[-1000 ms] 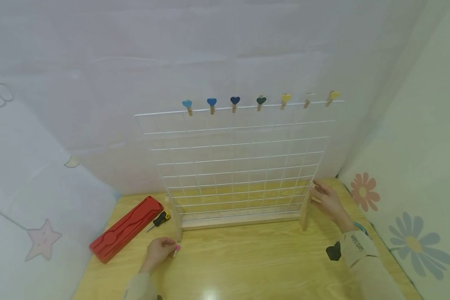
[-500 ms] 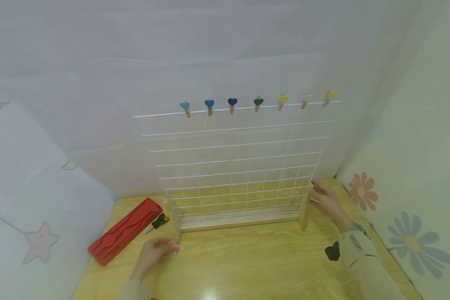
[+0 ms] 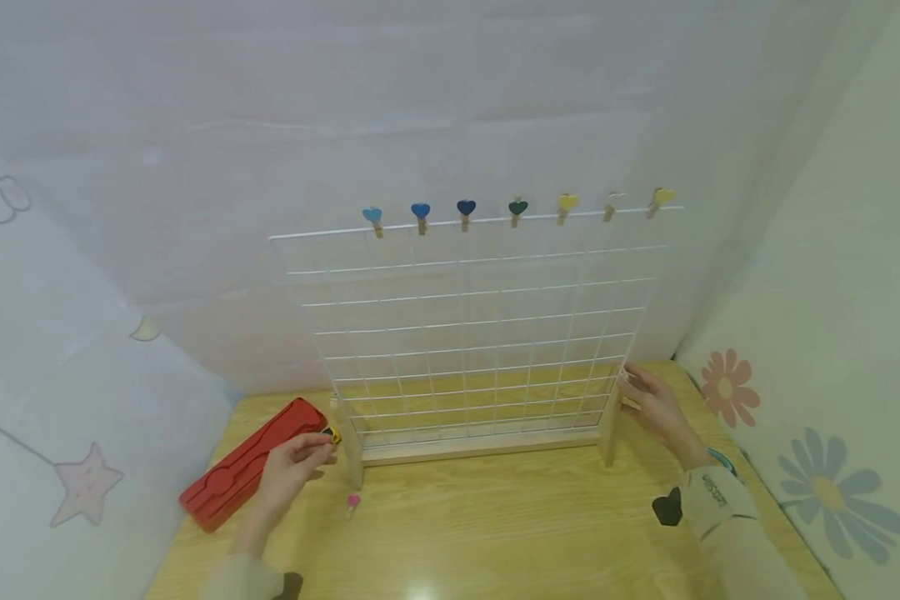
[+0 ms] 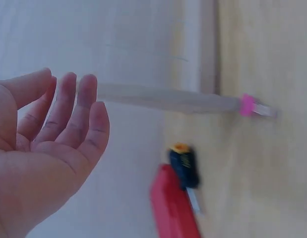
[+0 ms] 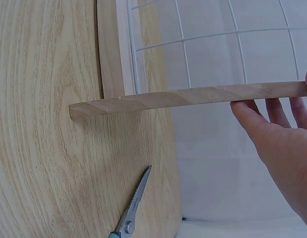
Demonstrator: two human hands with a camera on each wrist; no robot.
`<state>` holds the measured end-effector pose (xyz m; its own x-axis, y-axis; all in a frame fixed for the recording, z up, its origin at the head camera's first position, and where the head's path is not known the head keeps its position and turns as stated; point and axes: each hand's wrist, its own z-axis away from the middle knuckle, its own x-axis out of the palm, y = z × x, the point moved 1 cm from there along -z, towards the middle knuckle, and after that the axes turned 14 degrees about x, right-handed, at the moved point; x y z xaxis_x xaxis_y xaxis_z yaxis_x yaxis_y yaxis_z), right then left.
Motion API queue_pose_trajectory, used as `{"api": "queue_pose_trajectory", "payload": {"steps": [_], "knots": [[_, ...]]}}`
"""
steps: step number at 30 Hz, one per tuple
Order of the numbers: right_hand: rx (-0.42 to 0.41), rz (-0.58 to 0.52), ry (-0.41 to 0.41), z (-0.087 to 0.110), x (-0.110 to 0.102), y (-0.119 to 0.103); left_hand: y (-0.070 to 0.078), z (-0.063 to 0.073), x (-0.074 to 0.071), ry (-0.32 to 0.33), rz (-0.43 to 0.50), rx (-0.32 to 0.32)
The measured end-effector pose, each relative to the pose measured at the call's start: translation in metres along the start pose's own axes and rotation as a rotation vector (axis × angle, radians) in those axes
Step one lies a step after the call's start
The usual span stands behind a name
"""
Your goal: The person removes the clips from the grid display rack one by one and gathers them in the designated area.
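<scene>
My left hand [image 3: 288, 475] hovers over the table by the red tool tray [image 3: 225, 492]. Its fingers are loosely bent and hold nothing in the left wrist view. Beyond it lies a screwdriver [image 4: 184, 166] with a black and yellow handle, partly covered by the hand in the head view. A pink heart clothespin [image 3: 352, 502] lies by the left foot of the white wire grid rack [image 3: 480, 333]. My right hand [image 3: 656, 408] holds the rack's right wooden side post [image 5: 193, 96], fingers against its outer face and a fingertip at its end.
Several heart clothespins, such as a dark blue one [image 3: 466, 213], are clipped along the grid's top wire. Pruning shears or scissors [image 5: 136, 203] with serrated blades lie right of the rack. A dark flat piece [image 3: 667, 507] is beside the right sleeve. Cloth walls surround the table [image 3: 495, 533].
My left hand has moved away from the pink clothespin, up and left toward the screwdriver and tray. The clothespin stays on the table. My right hand keeps its place on the post.
</scene>
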<state>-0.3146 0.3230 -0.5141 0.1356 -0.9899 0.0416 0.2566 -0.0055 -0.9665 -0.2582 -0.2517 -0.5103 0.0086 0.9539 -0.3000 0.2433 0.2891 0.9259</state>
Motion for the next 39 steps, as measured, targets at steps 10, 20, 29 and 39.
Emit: {"api": "queue_pose_trajectory", "payload": {"steps": [10, 20, 29, 39], "knots": [[-0.002, 0.002, 0.003, -0.001, 0.0, 0.002, 0.074, -0.04, 0.001, -0.081, 0.083, 0.251], [0.013, -0.028, 0.021, 0.002, 0.004, 0.001, 0.164, -0.072, 0.005, -0.125, 0.094, 0.457], [0.016, -0.046, 0.015, 0.003, 0.005, -0.001, 0.231, -0.095, 0.004, -0.101, -0.058, 0.577], [0.031, -0.039, 0.023, 0.002, 0.002, -0.002, 0.279, -0.115, 0.002, -0.04, -0.212, 0.673]]}}
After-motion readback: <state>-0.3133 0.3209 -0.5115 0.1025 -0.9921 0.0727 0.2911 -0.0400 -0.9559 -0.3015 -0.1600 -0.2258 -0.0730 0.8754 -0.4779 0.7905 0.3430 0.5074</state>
